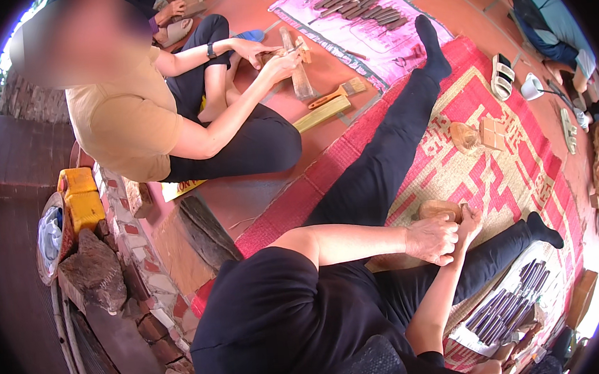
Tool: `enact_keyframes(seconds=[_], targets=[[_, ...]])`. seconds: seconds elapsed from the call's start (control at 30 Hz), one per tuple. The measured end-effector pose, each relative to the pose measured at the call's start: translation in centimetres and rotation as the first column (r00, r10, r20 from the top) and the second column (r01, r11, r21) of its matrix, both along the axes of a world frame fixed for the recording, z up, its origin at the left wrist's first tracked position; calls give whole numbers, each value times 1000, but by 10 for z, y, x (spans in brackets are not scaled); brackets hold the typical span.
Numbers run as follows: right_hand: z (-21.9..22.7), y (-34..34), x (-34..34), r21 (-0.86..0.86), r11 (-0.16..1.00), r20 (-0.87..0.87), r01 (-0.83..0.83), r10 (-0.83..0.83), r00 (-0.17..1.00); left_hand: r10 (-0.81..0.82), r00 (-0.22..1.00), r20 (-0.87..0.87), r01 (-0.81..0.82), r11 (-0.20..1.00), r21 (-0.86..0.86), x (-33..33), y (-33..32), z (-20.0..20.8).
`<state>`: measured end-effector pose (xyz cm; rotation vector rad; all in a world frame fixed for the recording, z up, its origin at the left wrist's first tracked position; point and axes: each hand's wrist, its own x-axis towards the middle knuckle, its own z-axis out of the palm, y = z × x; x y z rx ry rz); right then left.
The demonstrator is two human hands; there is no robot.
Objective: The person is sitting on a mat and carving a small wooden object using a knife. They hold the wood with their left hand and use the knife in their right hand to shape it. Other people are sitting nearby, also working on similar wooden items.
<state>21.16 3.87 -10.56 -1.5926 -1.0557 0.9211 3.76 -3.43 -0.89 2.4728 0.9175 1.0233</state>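
A rounded, light-brown piece of carved wood (pixel 440 209) is held low between my outstretched legs, over the woven mat. My right hand (pixel 470 221) grips its right end, thumb pointing up. Close against that hand and wrist, my left hand (pixel 432 240) is closed in a fist below the wood. Whatever the left fingers hold is hidden. Further up the mat lie another rounded wooden piece (pixel 464 136) and a squarish wooden block (pixel 492 134) scored with grooves. By my right leg, several dark-handled carving tools (pixel 506 311) rest in rows on a pale cloth.
At the left a co-worker (pixel 124 119) sits cross-legged, hands on a wooden piece. Further off, more carving tools (pixel 360 5) lie on a pink cloth (pixel 287 7). A brush (pixel 338 92), sandals (pixel 502 77) and a white cup (pixel 531 87) are on the tiles. Another person is at far right.
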Motion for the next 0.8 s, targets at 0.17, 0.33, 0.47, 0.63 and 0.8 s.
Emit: enact_keyframes(seconds=[0.17,0.33,0.47,0.63,0.8], targets=[[24,-11,-2,-2,999,-283,-51,48,958,-22,1000,14,22,1000,3,-2,0,-2],[-11,0,7,-103,979,-44,-173,170,984,9,999,-42,-9,1000,17,1,2,5],[-4,-15,1,-139,981,-18,-132,131,991,-36,999,-35,36,999,18,0,-2,6],[5,1,-3,-116,984,183,-136,156,971,-32,999,-6,32,998,52,-1,6,1],[16,-19,-3,-104,983,9,-150,151,988,-57,998,-32,58,997,40,6,-4,-4]])
